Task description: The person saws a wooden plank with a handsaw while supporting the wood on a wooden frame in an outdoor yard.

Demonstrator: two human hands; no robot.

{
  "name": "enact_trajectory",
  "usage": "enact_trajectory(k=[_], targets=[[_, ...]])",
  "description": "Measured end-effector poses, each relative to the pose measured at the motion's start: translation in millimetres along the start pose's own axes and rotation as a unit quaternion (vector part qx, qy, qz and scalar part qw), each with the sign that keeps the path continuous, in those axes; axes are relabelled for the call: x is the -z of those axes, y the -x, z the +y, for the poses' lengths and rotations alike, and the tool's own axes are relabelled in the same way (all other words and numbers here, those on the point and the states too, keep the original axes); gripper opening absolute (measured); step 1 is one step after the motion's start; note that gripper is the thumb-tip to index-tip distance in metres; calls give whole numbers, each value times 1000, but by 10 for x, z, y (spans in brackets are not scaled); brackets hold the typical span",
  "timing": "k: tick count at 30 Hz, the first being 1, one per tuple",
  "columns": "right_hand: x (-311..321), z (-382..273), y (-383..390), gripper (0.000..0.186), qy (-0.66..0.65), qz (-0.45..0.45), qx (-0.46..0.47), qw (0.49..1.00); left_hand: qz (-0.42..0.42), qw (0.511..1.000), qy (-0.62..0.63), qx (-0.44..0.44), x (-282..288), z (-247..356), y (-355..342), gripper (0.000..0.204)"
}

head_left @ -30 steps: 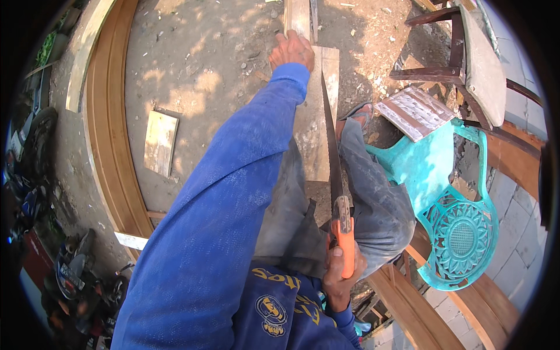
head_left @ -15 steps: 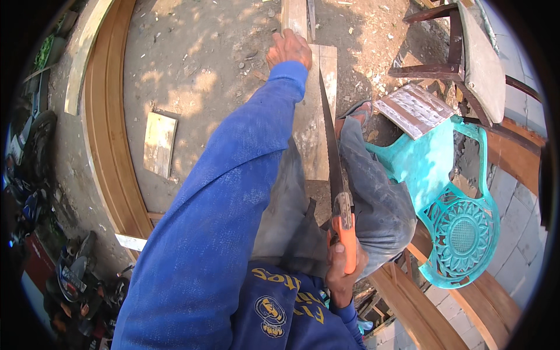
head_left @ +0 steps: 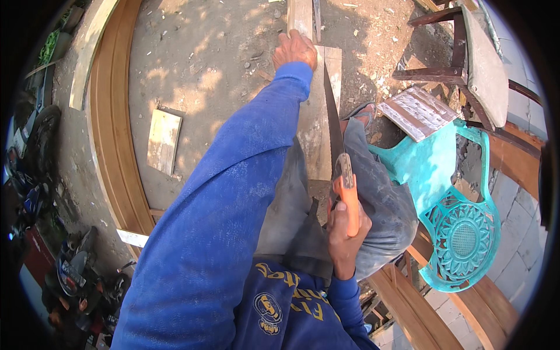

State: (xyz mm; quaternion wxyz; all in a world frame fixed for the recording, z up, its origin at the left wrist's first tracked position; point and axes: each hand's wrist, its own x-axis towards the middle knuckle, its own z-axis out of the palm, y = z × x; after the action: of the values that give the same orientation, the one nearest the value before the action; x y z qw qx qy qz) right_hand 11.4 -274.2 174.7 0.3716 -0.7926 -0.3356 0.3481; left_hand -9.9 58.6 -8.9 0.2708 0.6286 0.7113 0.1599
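My right hand [head_left: 348, 233] is closed around the orange handle of a handsaw [head_left: 333, 122]. Its long dark blade points away from me and runs along the right part of a flat wooden board [head_left: 317, 146], close to my left hand. With my left arm stretched forward, my left hand [head_left: 296, 49] grips a narrow wooden plank [head_left: 300, 17] at the board's far end. The fingers curl over the wood, and the palm side is hidden. My knee and sandalled foot [head_left: 364, 114] are right of the blade.
A turquoise plastic chair [head_left: 429, 163] lies at the right with a striped panel [head_left: 419, 112] against it. Beyond is a dark wooden chair [head_left: 459, 52]. Long brown timber frames [head_left: 111, 116] are at the left, near a short board [head_left: 164, 142]. Motorbikes [head_left: 73, 274] are at lower left.
My right hand has pushed the saw forward, away from me, along the board. My left hand keeps its grip on the plank; the whole view has shifted slightly.
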Motion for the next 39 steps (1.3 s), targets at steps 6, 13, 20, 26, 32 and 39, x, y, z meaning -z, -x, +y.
enact_trajectory(k=[6, 13, 20, 26, 32, 39], targets=[[130, 65, 188, 37, 15, 7, 33, 999, 23, 999, 16, -35, -109, 11, 5, 37], [-382, -7, -1049, 22, -28, 21, 26, 999, 14, 1000, 12, -15, -154, -7, -1, 38], [304, 176, 865, 55, 53, 14, 38, 998, 4, 1000, 17, -16, -47, 18, 39, 39], [-369, 155, -1230, 19, -3, 27, 83, 996, -10, 1000, 9, -13, -74, 166, 44, 40], [-117, 151, -116, 26, 15, 6, 51, 999, 31, 999, -28, -27, -99, -118, 7, 34], [29, 134, 14, 45, 24, 4, 49, 999, 22, 999, 13, -20, -50, 34, 38, 38]])
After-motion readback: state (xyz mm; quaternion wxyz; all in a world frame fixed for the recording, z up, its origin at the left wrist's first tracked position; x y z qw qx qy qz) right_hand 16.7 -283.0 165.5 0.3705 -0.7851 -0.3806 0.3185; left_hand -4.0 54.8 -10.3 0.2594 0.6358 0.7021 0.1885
